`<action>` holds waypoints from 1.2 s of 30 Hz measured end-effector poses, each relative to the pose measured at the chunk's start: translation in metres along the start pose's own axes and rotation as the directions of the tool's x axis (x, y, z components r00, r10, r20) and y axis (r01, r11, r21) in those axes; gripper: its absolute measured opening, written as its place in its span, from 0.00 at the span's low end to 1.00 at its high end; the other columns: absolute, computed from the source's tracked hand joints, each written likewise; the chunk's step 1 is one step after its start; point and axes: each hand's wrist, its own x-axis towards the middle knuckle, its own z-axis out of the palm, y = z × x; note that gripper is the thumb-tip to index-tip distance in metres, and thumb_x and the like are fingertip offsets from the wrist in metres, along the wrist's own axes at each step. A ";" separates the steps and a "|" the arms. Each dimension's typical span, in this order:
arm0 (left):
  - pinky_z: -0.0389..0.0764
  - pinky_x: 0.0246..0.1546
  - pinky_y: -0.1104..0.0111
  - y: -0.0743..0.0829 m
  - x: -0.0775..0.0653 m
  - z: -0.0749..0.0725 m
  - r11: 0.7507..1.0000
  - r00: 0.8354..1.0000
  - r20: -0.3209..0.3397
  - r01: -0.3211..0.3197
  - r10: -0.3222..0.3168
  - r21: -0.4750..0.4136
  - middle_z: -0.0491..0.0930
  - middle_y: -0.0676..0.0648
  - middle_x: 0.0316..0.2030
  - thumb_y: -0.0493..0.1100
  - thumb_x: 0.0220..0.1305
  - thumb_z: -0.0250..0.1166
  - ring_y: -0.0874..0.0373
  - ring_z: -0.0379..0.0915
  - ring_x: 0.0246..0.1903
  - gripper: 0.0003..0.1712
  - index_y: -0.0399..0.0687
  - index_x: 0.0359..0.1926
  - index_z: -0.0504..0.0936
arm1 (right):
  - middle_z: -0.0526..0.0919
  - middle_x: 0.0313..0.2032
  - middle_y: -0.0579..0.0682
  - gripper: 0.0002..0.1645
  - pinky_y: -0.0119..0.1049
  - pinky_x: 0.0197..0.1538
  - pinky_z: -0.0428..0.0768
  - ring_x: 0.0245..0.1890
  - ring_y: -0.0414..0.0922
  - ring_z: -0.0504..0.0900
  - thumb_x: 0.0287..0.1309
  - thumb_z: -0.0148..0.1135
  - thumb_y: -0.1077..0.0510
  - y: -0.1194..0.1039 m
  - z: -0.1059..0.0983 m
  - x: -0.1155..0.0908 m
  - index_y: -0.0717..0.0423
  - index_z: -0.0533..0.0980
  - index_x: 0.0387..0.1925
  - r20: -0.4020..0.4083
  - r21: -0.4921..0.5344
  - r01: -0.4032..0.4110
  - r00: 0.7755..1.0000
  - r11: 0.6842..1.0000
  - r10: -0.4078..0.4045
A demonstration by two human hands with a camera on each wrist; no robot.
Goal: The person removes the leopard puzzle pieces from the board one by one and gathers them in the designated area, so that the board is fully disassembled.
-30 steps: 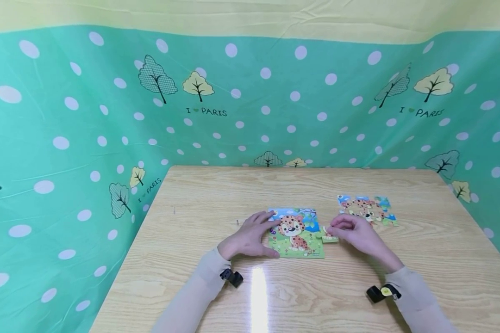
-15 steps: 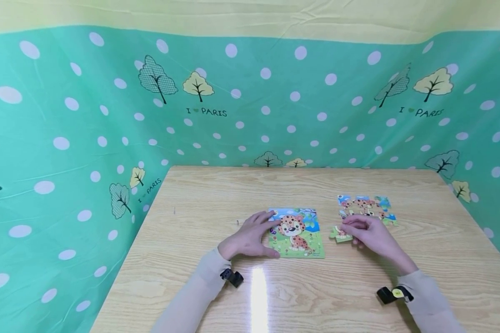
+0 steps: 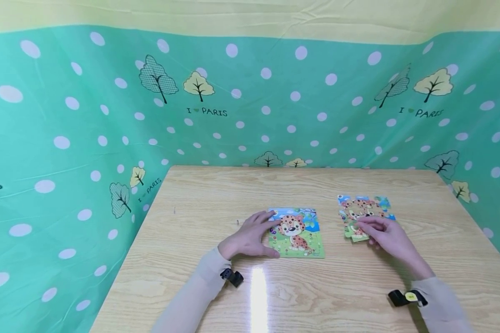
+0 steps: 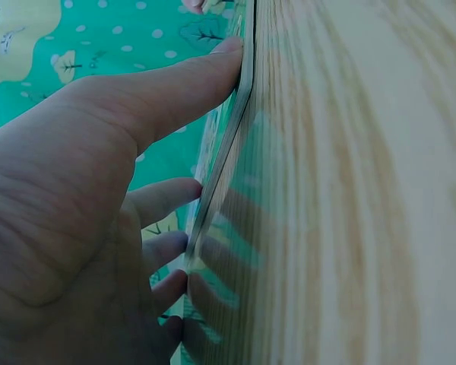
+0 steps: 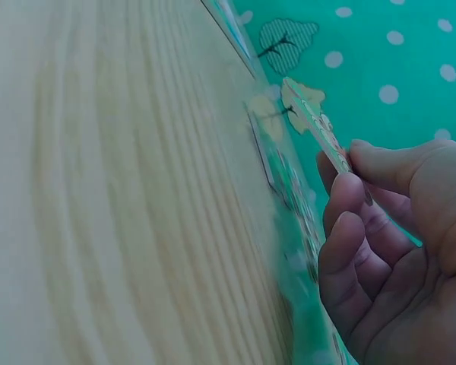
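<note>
My left hand [image 3: 252, 236] rests with spread fingers on the left side of a square leopard picture board [image 3: 301, 238] lying on the table. In the left wrist view the thumb [image 4: 190, 80] and fingertips touch the board's edge. My right hand [image 3: 386, 237] pinches a green jigsaw puzzle piece [image 3: 359, 236] with part of the leopard printed on it. The right wrist view shows this piece [image 5: 315, 122] tilted and raised off the table, between thumb and fingers. Just beyond it lies a partly joined leopard jigsaw puzzle [image 3: 360, 203], its lower part covered by the hand and piece.
Both hands work over a light wooden table [image 3: 208, 194]. A green dotted cloth [image 3: 250, 101] with printed trees hangs behind and at the sides. Black wrist cameras are strapped to the left cuff [image 3: 232, 277] and right cuff [image 3: 406, 297].
My right hand has carried the puzzle piece rightward, from beside the picture board to the near edge of the joined jigsaw. My left hand has stayed in place on the board.
</note>
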 end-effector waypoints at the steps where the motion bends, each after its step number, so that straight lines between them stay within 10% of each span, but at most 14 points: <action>1: 0.44 0.84 0.38 0.000 0.000 0.000 1.000 1.000 -0.001 0.000 0.000 -0.002 0.45 0.51 0.87 0.70 0.55 0.77 0.44 0.38 0.86 0.61 0.64 0.84 0.60 | 0.88 0.34 0.47 0.29 0.34 0.27 0.82 0.24 0.40 0.81 0.79 0.60 0.45 0.001 -0.002 -0.001 0.65 0.77 0.64 -0.008 -0.006 -0.004 1.000 1.000 0.004; 11: 0.44 0.84 0.39 0.002 -0.001 -0.001 1.000 1.000 0.000 -0.005 0.005 -0.002 0.45 0.50 0.87 0.70 0.56 0.76 0.43 0.38 0.86 0.60 0.64 0.84 0.60 | 0.88 0.34 0.37 0.32 0.34 0.27 0.83 0.25 0.38 0.81 0.78 0.60 0.43 0.024 -0.019 -0.003 0.67 0.75 0.63 -0.067 0.001 -0.050 0.996 0.999 0.050; 20: 0.43 0.84 0.39 0.000 0.000 0.001 1.000 1.000 -0.002 -0.002 0.002 0.003 0.44 0.51 0.87 0.71 0.56 0.76 0.44 0.38 0.86 0.60 0.64 0.84 0.59 | 0.86 0.34 0.51 0.32 0.34 0.26 0.81 0.26 0.39 0.79 0.78 0.60 0.41 0.034 -0.027 -0.004 0.68 0.79 0.59 -0.081 -0.111 -0.090 0.993 0.990 0.081; 27: 0.44 0.84 0.38 -0.001 0.000 0.001 1.000 1.000 -0.002 -0.009 0.009 0.002 0.44 0.51 0.87 0.71 0.56 0.76 0.43 0.38 0.86 0.60 0.64 0.84 0.59 | 0.87 0.54 0.67 0.34 0.42 0.47 0.81 0.52 0.59 0.85 0.76 0.60 0.37 0.037 -0.024 -0.002 0.65 0.84 0.56 -0.116 -0.274 -0.071 0.992 0.959 0.040; 36: 0.45 0.83 0.37 0.000 -0.001 0.001 1.000 1.000 -0.005 -0.011 0.011 0.009 0.45 0.50 0.87 0.71 0.56 0.76 0.42 0.39 0.86 0.60 0.63 0.84 0.60 | 0.86 0.54 0.69 0.33 0.51 0.49 0.80 0.54 0.64 0.82 0.76 0.61 0.38 0.034 -0.023 -0.002 0.65 0.84 0.55 -0.132 -0.275 -0.089 0.990 0.957 0.054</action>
